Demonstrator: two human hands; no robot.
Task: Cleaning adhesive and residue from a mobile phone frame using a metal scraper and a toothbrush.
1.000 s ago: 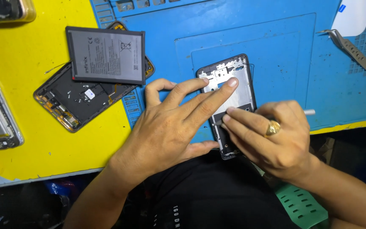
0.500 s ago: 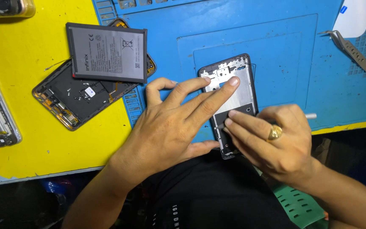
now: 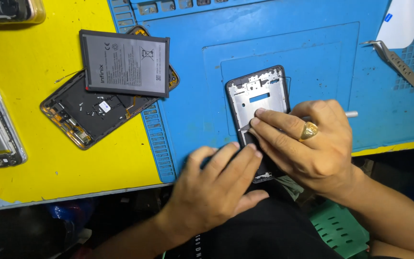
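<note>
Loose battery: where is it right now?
Head view, upper left: the flat grey battery lies on an opened phone body, straddling the edge between yellow table and blue mat, left of both hands.

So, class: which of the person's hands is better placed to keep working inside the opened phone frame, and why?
The right hand: its fingertips pinch a thin white tool with the tip already inside the phone frame. The left hand lies flat over the frame's lower end, seemingly steadying it.

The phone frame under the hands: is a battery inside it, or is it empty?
Empty. The phone frame shows a bare metal plate with cut-outs where it is visible; the loose battery lies apart, on the other opened phone.
</note>
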